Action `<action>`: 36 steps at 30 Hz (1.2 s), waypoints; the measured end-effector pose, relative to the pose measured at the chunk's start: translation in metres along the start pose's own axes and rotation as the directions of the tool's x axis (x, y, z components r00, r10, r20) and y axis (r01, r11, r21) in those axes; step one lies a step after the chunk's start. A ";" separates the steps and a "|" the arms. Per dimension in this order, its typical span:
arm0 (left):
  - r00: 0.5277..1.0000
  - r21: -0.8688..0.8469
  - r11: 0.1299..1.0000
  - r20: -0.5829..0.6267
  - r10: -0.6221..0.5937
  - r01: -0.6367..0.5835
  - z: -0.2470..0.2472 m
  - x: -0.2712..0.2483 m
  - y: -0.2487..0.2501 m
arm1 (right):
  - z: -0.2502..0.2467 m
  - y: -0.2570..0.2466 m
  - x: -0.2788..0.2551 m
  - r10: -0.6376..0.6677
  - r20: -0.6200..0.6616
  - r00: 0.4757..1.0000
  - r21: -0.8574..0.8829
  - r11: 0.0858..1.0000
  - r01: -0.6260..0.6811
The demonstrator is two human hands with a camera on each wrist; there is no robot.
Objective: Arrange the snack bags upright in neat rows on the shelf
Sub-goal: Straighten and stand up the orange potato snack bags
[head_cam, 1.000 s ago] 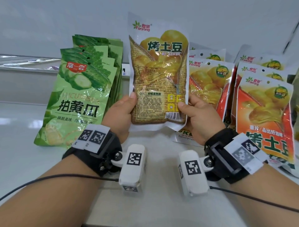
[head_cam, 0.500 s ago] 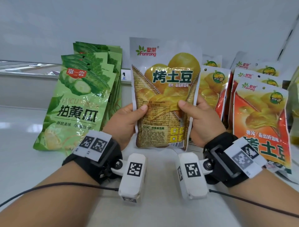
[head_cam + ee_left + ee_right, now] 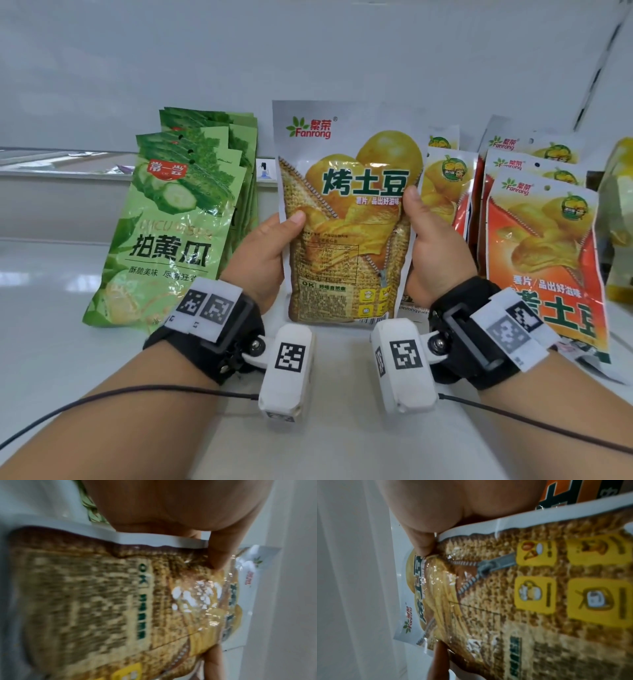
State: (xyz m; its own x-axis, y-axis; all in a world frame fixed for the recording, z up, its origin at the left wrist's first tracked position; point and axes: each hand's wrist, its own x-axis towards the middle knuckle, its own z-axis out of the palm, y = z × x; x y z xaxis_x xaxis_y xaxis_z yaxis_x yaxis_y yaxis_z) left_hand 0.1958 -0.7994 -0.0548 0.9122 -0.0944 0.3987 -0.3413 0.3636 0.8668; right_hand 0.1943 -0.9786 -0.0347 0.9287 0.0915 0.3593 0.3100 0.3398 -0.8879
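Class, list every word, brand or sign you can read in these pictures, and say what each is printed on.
"Fanrong": yellow bag, top left; also on the orange bags.
"烤土豆": yellow bag, large title.
"OK": yellow bag, lower left.
"拍黄瓜": front green bag.
"CUCU": green bag, faint, partly legible.
Square black-and-white codes: wrist tags.
The nutrition table, barcode and small print are too small or blurred to read.

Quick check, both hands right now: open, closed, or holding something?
Left hand: grips the left edge of the yellow potato chip bag, thumb on its front.
Right hand: grips the same bag's right edge, thumb on its front.
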 end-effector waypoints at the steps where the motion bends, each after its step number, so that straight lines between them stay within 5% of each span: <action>1: 0.999 -0.014 0.999 -0.020 0.032 -0.033 0.003 0.002 0.005 | 0.000 -0.001 0.000 0.001 0.002 1.000 -0.008 1.000 -0.001; 6: 0.990 0.013 0.996 -0.111 0.088 -0.087 0.018 0.014 0.036 | -0.004 0.000 0.002 0.012 0.008 1.000 -0.042 0.999 -0.012; 11: 0.961 0.066 0.996 -0.265 0.074 -0.058 0.022 0.015 0.048 | -0.015 0.001 0.003 -0.003 -0.223 0.975 -0.174 0.984 -0.037; 13: 0.947 0.049 0.998 -0.315 0.060 -0.046 0.022 0.012 0.050 | -0.015 -0.003 0.003 -0.020 -0.223 0.975 -0.169 0.985 -0.019; 19: 0.929 0.036 0.999 -0.369 0.037 -0.026 0.034 -0.008 0.060 | 0.001 -0.016 -0.010 0.015 0.176 0.984 -0.110 0.994 0.005; 23: 0.991 0.210 0.975 -0.128 -0.045 0.072 0.046 -0.024 0.067 | 0.011 -0.016 -0.020 -0.010 0.396 0.918 -0.090 0.995 0.050; 26: 0.981 0.306 0.951 -0.193 0.033 0.029 0.052 -0.029 0.064 | 0.016 -0.018 -0.020 -0.050 0.224 0.973 -0.147 0.985 0.085; 29: 0.925 0.454 0.889 -0.358 0.124 0.057 0.043 -0.032 0.055 | 0.007 -0.016 -0.010 0.044 0.017 0.999 -0.033 0.999 -0.043; 33: 0.930 0.364 0.895 -0.343 -0.131 0.260 0.032 -0.034 0.036 | 0.002 -0.014 -0.005 0.124 -0.019 0.992 0.138 0.983 -0.120; 36: 0.931 0.367 0.890 -0.333 -0.148 0.273 0.029 -0.034 0.029 | -0.001 -0.011 -0.002 0.111 -0.062 0.992 0.108 0.989 -0.104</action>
State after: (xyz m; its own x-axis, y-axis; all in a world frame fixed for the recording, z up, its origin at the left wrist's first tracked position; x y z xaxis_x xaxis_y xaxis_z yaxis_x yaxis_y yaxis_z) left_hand 0.1481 -0.8126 -0.0349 0.9756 0.1667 0.1431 -0.1379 -0.0421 0.9895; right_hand 0.1891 -0.9840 -0.0257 0.9682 0.0702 0.2400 0.1882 0.4279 -0.8840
